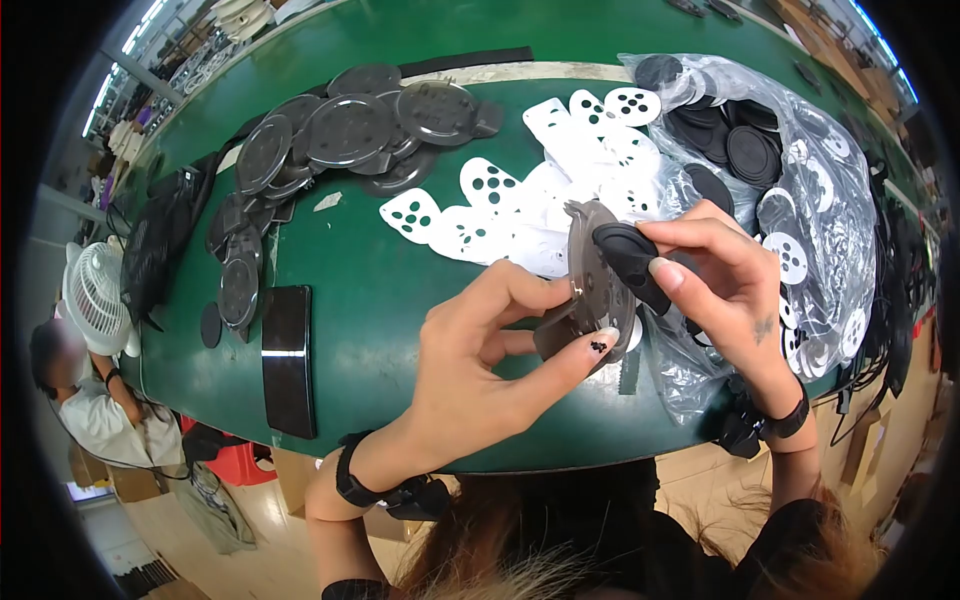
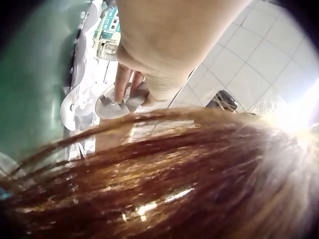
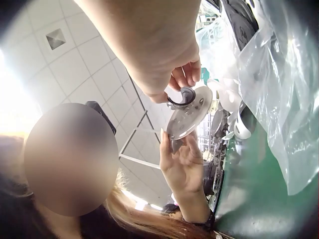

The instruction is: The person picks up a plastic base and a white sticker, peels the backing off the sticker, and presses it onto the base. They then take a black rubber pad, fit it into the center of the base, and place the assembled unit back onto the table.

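My left hand [image 1: 480, 365] holds a translucent grey round plastic cover [image 1: 588, 250] on edge, thumb on its near face and fingers behind. A small tab stands out at the cover's top. With thumb and fingertips, my right hand [image 1: 738, 290] pinches a black round rubber pad [image 1: 630, 258], folded over against the cover's right side. In the right wrist view the bent pad [image 3: 187, 96] sits at the upper edge of the cover [image 3: 187, 121], whose face shows several holes. Hair hides much of the left wrist view, where part of the cover [image 2: 110, 108] shows.
White cards with black dots [image 1: 490, 185] lie spread behind the hands. To the right, a clear plastic bag [image 1: 815, 130] contains black pads [image 1: 752, 155]. More grey covers [image 1: 350, 130] are heaped at left, near a black phone [image 1: 288, 360]. Another person [image 1: 110, 410] sits far left.
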`<state>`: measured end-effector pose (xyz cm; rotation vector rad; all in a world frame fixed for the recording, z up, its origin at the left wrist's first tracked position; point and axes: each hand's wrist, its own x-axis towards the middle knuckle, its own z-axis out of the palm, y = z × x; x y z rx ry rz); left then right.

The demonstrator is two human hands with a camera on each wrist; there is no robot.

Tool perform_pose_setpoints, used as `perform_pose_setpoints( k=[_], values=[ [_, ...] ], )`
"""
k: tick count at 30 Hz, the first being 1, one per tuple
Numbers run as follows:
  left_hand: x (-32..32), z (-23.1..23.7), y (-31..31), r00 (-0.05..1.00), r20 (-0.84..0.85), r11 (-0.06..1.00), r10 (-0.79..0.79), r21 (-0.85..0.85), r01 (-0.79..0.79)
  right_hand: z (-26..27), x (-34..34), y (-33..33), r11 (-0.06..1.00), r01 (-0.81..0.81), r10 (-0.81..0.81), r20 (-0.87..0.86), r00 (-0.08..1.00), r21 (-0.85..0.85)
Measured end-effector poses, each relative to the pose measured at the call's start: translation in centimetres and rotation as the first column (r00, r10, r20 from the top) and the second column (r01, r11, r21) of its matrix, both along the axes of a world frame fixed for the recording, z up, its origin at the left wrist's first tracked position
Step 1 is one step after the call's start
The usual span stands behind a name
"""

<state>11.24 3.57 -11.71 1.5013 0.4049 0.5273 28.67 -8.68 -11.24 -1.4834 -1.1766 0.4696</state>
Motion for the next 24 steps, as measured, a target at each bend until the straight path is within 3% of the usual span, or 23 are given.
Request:
perform_pose_setpoints(
  k=[6, 8, 15, 17, 18, 20, 23, 24],
  values=[
    [0.1, 0.0, 0.0, 1.000, 0.002, 0.999, -0.018, -0.027, 0.018, 0.1, -0.2, -0.1, 1.000, 0.016, -0.016, 0.040, 0.999, -0.019],
    [0.2, 0.1, -0.1, 1.000, 0.008, 0.998, -0.021, -0.065, 0.021, 0.1, -0.2, 0.0, 0.999, 0.011, -0.016, -0.142, 0.990, -0.038],
    [0.2, -0.3, -0.2, 0.995, 0.087, 0.992, -0.043, -0.116, 0.053, -0.2, -0.3, 0.1, 0.997, -0.007, -0.010, -0.229, 0.973, -0.071],
    [0.2, -0.6, -0.2, 0.992, 0.118, 0.991, -0.052, -0.114, 0.065, -0.3, -0.4, 0.1, 1.000, 0.019, -0.019, 0.002, 1.000, -0.012],
    [0.2, -0.6, -0.2, 0.989, 0.137, 0.990, -0.060, -0.117, 0.077, -0.3, -0.5, 0.1, 1.000, 0.019, -0.019, 0.003, 1.000, -0.011],
    [0.2, -0.9, -0.2, 0.985, 0.157, 0.989, -0.070, -0.119, 0.089, -0.1, -0.9, 0.0, 0.998, 0.056, -0.062, 0.307, 0.950, 0.028],
    [0.4, -1.6, 0.0, 0.967, 0.195, 0.982, -0.165, -0.059, 0.180, -0.4, -1.0, -0.1, 0.996, 0.078, -0.091, 0.440, 0.893, 0.048],
    [0.7, -2.0, 0.0, 0.939, 0.281, 0.976, -0.199, -0.030, 0.216, -0.4, -1.0, -0.2, 0.993, 0.094, -0.118, 0.516, 0.848, 0.072]
  ],
)
